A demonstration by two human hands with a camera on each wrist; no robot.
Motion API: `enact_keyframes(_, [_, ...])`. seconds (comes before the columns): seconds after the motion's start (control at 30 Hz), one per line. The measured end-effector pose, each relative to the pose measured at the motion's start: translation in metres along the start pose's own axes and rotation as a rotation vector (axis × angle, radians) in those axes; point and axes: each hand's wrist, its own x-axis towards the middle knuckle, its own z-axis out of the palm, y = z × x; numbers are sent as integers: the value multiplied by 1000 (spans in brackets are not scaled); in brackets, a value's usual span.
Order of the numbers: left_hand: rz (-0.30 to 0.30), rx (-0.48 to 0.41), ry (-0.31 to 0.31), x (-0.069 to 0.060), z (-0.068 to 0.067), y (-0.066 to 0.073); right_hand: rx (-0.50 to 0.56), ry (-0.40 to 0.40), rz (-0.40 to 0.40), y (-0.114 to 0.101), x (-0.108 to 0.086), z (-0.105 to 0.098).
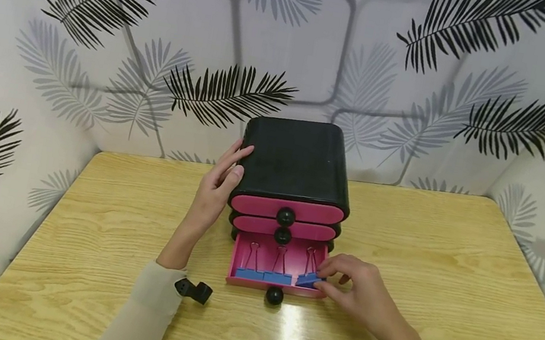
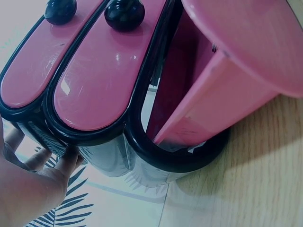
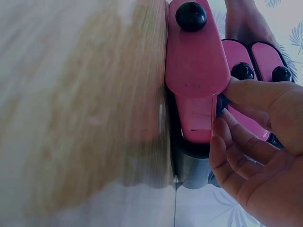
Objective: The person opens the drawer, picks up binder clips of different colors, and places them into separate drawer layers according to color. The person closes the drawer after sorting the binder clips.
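Note:
A black drawer unit [image 1: 296, 156] with pink drawer fronts stands on the table, its bottom drawer [image 1: 247, 283] pulled out. Two blue binder clips [image 1: 249, 274] lie side by side in that drawer, wire handles pointing back. At the drawer's right end, my right hand [image 1: 365, 297] pinches a third blue binder clip [image 1: 308, 279], which sits at a slant. In the right wrist view, the hand mostly hides this clip behind the drawer's edge. My left hand [image 1: 214, 193] rests against the unit's left side near the top, fingers fairly straight.
The upper drawer [image 1: 258, 205] and middle drawer [image 1: 255, 224] are closed, each with a round black knob. Another black knob [image 1: 275, 296] sticks out from the bottom drawer. Behind the wooden table [image 1: 104, 238] is a leaf-patterned wall [image 1: 293, 47].

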Motion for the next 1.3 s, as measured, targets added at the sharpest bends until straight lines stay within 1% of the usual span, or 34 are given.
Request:
enact_keyframes(0.2, [0,-20,-1,0,0,0,-11,5,-5,-2,1,1])
enact_keyframes(0.43, [-12,-13,4,-1,-1,1,-25,-2,16,-2,0,2])
enact_keyframes(0.53, [-9,-12,2,-1,-1,1,-9,-32,42,-3,1,2])
enact_keyframes(0.67, [-3,-18,1,-1,-1,0,7,-90,96,-3,2,0])
enact_keyframes(0.8, [2,-19,2,0,-1,0,-1,-120,117,-3,2,0])
enact_keyframes(1.0, [5,-16,2,1,0,2,-13,-115,99,-3,3,-1])
enact_keyframes(1.3, [12,-25,-4,0,-1,0,-16,-49,37,-3,0,-2])
